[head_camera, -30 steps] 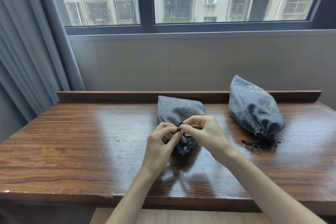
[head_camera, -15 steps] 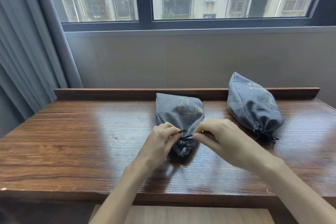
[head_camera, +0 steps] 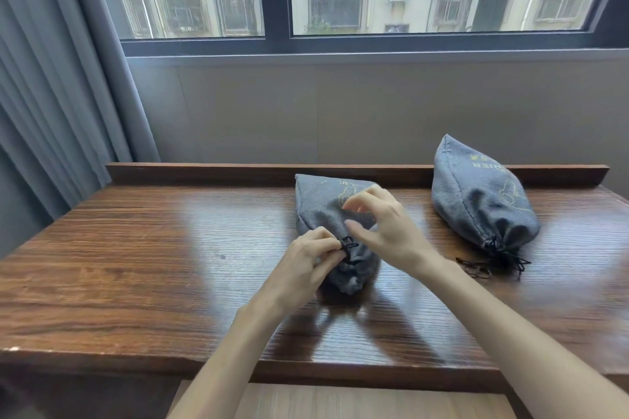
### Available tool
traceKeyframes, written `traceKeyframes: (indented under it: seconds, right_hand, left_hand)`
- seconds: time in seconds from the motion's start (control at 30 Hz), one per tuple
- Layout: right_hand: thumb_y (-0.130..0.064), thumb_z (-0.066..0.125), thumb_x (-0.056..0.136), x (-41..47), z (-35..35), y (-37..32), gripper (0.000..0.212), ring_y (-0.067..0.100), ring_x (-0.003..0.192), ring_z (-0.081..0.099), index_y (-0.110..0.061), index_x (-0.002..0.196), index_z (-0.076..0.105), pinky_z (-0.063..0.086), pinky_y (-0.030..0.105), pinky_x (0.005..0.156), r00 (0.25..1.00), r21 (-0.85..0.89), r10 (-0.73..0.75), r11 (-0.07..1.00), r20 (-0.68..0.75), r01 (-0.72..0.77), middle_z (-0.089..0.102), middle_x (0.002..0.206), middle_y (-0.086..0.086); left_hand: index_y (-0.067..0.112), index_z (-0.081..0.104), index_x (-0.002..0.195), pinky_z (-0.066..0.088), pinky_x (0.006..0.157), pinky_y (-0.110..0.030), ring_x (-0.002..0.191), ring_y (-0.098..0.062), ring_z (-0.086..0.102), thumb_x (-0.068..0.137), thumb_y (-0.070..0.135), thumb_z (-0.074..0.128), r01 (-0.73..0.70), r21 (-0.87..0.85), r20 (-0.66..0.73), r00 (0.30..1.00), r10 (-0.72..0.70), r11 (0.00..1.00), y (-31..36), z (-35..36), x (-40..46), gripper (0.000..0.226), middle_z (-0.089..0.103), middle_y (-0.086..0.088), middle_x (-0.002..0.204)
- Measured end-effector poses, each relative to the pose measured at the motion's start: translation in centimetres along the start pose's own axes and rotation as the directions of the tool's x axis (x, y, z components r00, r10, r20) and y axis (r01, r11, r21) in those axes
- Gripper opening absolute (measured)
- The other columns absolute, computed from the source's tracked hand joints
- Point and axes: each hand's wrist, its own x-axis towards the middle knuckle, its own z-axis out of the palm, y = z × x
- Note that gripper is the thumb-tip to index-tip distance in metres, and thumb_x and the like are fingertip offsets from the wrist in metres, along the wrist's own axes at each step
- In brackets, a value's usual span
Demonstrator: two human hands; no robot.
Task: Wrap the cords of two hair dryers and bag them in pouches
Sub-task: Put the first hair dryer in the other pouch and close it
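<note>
Two filled grey fabric pouches with yellow print lie on the wooden table [head_camera: 136, 265]. The nearer pouch [head_camera: 320, 207] is at the centre, its gathered mouth toward me. My left hand [head_camera: 306, 265] pinches its black drawstring [head_camera: 349, 247] at the mouth. Just above that pouch hovers my right hand [head_camera: 384, 231], fingers loosely curved, with nothing visibly between them; it is blurred. The second pouch [head_camera: 476, 201] lies at the back right, cinched, with its black drawstring [head_camera: 493, 264] trailing on the table. No hair dryer is visible.
A raised wooden lip [head_camera: 204, 172] runs along the table's back edge below a grey wall and window. Grey curtains [head_camera: 51, 95] hang at the left. A lighter wooden surface [head_camera: 340, 401] shows below the table's front edge.
My right hand let go of the drawstring and moved up and back over the nearer pouch. My left hand stays pinching the cord at the pouch mouth.
</note>
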Motion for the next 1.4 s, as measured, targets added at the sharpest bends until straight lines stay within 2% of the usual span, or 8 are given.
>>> traceKeyframes:
  seconds: [0.07,0.23,0.33,0.73,0.87,1.1,1.27,1.4]
  right_hand:
    - [-0.019,0.062,0.088,-2.1,-0.2,-0.4,0.008,0.005,0.086,0.052,-0.017,0.096,0.064,0.037,0.01,0.078,0.998,0.009,-0.04,0.999,-0.056,0.04,0.055,0.09,-0.007]
    - [-0.026,0.068,0.086,-4.7,0.0,-1.8,0.017,0.001,0.08,0.058,-0.017,0.1,0.063,0.043,0.008,0.071,0.994,0.06,-0.101,0.993,0.042,0.098,0.059,0.089,-0.013]
    - [-0.02,0.067,0.087,-4.8,0.3,-1.8,0.011,0.005,0.072,0.058,-0.017,0.097,0.063,0.047,0.018,0.066,0.99,-0.026,-0.138,0.99,-0.006,0.137,0.06,0.087,-0.009]
    - [-0.021,0.05,0.089,-3.9,0.3,-1.8,0.018,0.024,0.075,0.061,-0.014,0.094,0.066,0.05,0.039,0.066,0.973,-0.238,-0.157,0.952,0.168,0.194,0.061,0.082,0.002]
    - [-0.018,0.051,0.086,-3.0,0.1,-1.7,0.016,0.019,0.072,0.059,-0.013,0.087,0.066,0.047,0.033,0.065,0.967,-0.228,-0.156,0.953,0.2,0.2,0.062,0.079,0.0]
    - [-0.01,0.06,0.082,-2.2,-0.3,-1.3,0.012,0.004,0.053,0.05,-0.019,0.079,0.068,0.038,0.016,0.053,0.958,0.083,0.064,0.992,0.28,-0.091,0.055,0.053,-0.015]
    - [-0.003,0.055,0.09,-1.5,-0.8,-1.4,0.014,-0.004,0.052,0.051,-0.011,0.085,0.065,0.042,0.012,0.055,0.879,0.269,0.172,0.91,0.446,-0.314,0.059,0.065,-0.006]
    - [-0.002,0.053,0.091,-1.1,-0.6,-1.1,0.014,0.003,0.057,0.049,-0.003,0.087,0.066,0.041,0.018,0.06,0.839,0.296,0.21,0.87,0.501,-0.395,0.057,0.071,0.006]
  left_hand:
    - [0.009,0.069,0.086,0.032,0.071,-0.008,0.077,0.005,0.048,0.093,0.016,0.059,-0.007,0.009,-0.005,1.0,0.007,1.0,0.1,0.0,0.1,0.015,0.055,0.007,0.086]
    - [0.009,0.07,0.085,0.039,0.073,-0.017,0.08,-0.012,0.053,0.091,0.02,0.057,-0.001,0.039,0.025,1.0,0.0,0.999,0.3,-0.2,0.2,0.018,0.059,-0.002,0.087]
    - [0.006,0.07,0.086,0.04,0.077,-0.024,0.084,-0.018,0.054,0.094,0.016,0.059,0.001,0.114,0.062,0.998,-0.008,0.994,0.9,-0.4,0.5,0.017,0.06,-0.007,0.09]
    - [0.01,0.069,0.09,0.039,0.084,-0.03,0.093,-0.021,0.054,0.098,0.022,0.052,0.032,0.342,0.194,0.975,-0.104,0.939,1.5,-0.7,1.2,0.023,0.054,0.001,0.092]
    - [0.011,0.07,0.089,0.035,0.078,-0.023,0.084,-0.015,0.051,0.097,0.023,0.054,0.041,0.321,0.176,0.979,-0.102,0.946,1.5,-0.8,1.1,0.022,0.053,0.004,0.089]
    - [0.015,0.076,0.092,0.037,0.067,-0.01,0.068,0.0,0.051,0.089,0.025,0.067,0.101,0.208,0.058,0.992,-0.115,0.973,1.0,-1.1,0.4,0.013,0.058,0.007,0.085]
    - [0.013,0.07,0.087,0.037,0.068,-0.011,0.069,-0.002,0.05,0.09,0.02,0.066,0.051,0.119,0.008,0.999,-0.052,0.992,0.5,-0.9,0.0,0.009,0.058,0.005,0.083]
    - [0.012,0.069,0.087,0.036,0.069,-0.008,0.073,0.003,0.052,0.09,0.017,0.065,0.019,0.09,-0.049,0.999,-0.015,0.996,0.2,-0.3,-0.3,0.007,0.058,0.008,0.082]
